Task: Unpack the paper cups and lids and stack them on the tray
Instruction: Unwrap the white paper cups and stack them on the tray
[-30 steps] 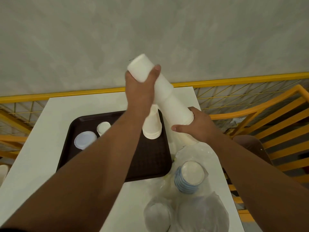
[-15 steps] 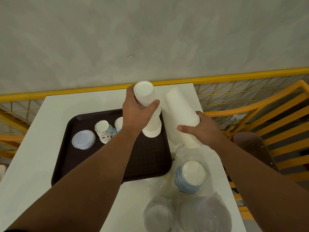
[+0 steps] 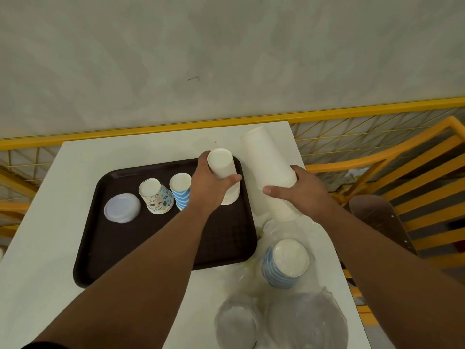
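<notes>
My left hand [image 3: 210,187] grips a short stack of upside-down white cups [image 3: 221,165] set on the white stack at the far right corner of the dark brown tray [image 3: 141,250]. My right hand [image 3: 300,191] holds a tall stack of white cups [image 3: 269,167], tilted, just right of the tray above the table. On the tray stand a blue striped cup stack [image 3: 181,190], a patterned cup stack [image 3: 155,196] and a pile of clear lids [image 3: 122,208].
On the white table [image 3: 42,248], right of the tray, lie clear plastic bags: one with blue striped cups [image 3: 286,264], two with lids [image 3: 236,323] [image 3: 307,321]. A yellow railing [image 3: 151,129] runs behind, and a brown chair seat [image 3: 375,215] stands at the right.
My left hand pulled a short section of cups off the top of the tall stack and lowered it onto the white stack on the tray. My right hand kept the rest.
</notes>
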Action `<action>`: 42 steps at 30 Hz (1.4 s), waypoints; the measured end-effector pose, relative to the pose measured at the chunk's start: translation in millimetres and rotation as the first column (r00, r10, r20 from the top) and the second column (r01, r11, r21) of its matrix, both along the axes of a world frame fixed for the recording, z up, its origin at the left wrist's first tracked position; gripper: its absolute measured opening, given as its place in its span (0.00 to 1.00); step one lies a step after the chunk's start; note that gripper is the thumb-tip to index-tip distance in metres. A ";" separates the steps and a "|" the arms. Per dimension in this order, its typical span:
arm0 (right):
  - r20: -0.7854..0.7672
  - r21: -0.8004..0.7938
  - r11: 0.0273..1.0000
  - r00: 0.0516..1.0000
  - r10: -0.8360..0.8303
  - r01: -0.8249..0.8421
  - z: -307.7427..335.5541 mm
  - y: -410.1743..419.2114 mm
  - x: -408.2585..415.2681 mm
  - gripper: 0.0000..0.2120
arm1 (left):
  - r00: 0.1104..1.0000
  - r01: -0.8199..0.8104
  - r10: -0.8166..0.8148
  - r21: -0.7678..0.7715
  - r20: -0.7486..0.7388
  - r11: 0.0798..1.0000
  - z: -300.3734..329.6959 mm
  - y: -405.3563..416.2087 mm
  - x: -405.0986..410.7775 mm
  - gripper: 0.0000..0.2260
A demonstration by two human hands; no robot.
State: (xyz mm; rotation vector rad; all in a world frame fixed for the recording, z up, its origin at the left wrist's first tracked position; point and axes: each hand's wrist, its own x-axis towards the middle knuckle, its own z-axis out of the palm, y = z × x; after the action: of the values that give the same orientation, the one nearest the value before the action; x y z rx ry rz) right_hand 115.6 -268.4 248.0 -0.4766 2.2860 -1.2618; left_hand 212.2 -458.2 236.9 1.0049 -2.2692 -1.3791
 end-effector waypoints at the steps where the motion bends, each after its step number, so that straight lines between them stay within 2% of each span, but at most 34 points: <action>1: 0.016 -0.013 1.000 1.000 0.000 0.000 1.5 0.1 0.6 0.37 | 1.000 -0.011 0.011 0.015 -0.003 1.000 3.5 -1.1 -0.2 0.44; 3: 0.058 -0.050 0.999 0.998 0.012 -0.009 4.6 0.1 -0.1 0.40 | 0.990 -0.094 0.094 0.009 -0.102 0.996 16.6 2.9 0.6 0.46; 6: 0.139 -0.139 0.989 0.987 0.078 -0.058 11.1 -1.3 -2.0 0.40 | 0.880 -0.219 0.237 0.091 -0.411 0.971 48.0 18.4 -1.0 0.31; 7: 0.165 -0.171 0.982 0.980 0.111 -0.082 14.5 -3.1 -2.1 0.38 | 0.861 -0.200 0.240 0.135 -0.448 0.970 56.7 22.9 -4.4 0.27; 9: 0.183 -0.223 0.966 0.967 0.177 -0.134 22.0 -8.6 -1.3 0.35 | 0.914 -0.056 0.148 0.244 -0.377 0.968 71.3 31.2 -11.6 0.27; 11: 0.174 -0.242 0.952 0.957 0.231 -0.186 29.5 -13.4 1.1 0.32 | 0.946 0.095 0.052 0.430 -0.319 0.898 77.9 38.1 -16.1 0.31; 13: 0.156 -0.222 0.951 0.955 0.251 -0.214 33.1 -16.9 2.9 0.34 | 0.938 0.143 0.057 0.531 -0.342 0.835 79.9 41.0 -17.6 0.26; 15: 0.102 -0.151 0.965 0.968 0.230 -0.213 32.5 -19.4 4.8 0.35 | 0.927 0.116 0.104 0.540 -0.359 0.834 79.3 42.3 -18.6 0.21; 19: -0.080 -0.018 0.987 0.984 0.158 -0.160 28.9 -20.6 5.6 0.33 | 0.919 0.040 0.162 0.492 -0.359 0.870 81.9 39.1 -22.4 0.18; 22: -0.123 0.037 0.991 0.984 0.130 -0.126 24.2 -13.5 3.6 0.35 | 0.876 -0.021 0.221 0.425 -0.428 0.905 101.8 18.6 -28.4 0.26; 25: -0.109 0.114 0.990 0.990 0.093 -0.080 19.0 -5.5 2.0 0.36 | 0.849 -0.081 0.168 0.191 -0.500 0.978 121.5 -2.0 -27.0 0.28; 28: -0.086 0.105 0.993 0.994 0.063 -0.054 13.6 -2.9 1.6 0.36 | 0.869 -0.112 0.104 0.012 -0.484 0.994 110.5 -5.5 -19.1 0.29; 32: -0.067 0.137 0.990 0.997 0.049 -0.040 3.8 2.8 4.0 0.36 | 0.905 -0.131 0.124 0.012 -0.406 0.991 68.8 -5.4 -10.2 0.31; 36: 0.010 0.051 0.998 1.000 -0.022 0.021 -7.2 10.8 5.1 0.35 | 0.952 -0.121 0.110 -0.021 -0.287 0.992 38.7 -5.8 -7.3 0.31; 42: 0.013 0.025 0.999 1.000 -0.027 0.027 -11.9 11.2 5.4 0.36 | 0.996 -0.050 0.047 -0.045 -0.075 0.998 6.3 -2.7 -6.2 0.32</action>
State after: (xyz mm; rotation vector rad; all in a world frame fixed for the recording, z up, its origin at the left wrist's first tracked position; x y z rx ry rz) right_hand 121.0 -257.2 236.0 -0.4282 2.3018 -1.2438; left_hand 206.0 -460.9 243.1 0.9714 -2.1988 -1.3154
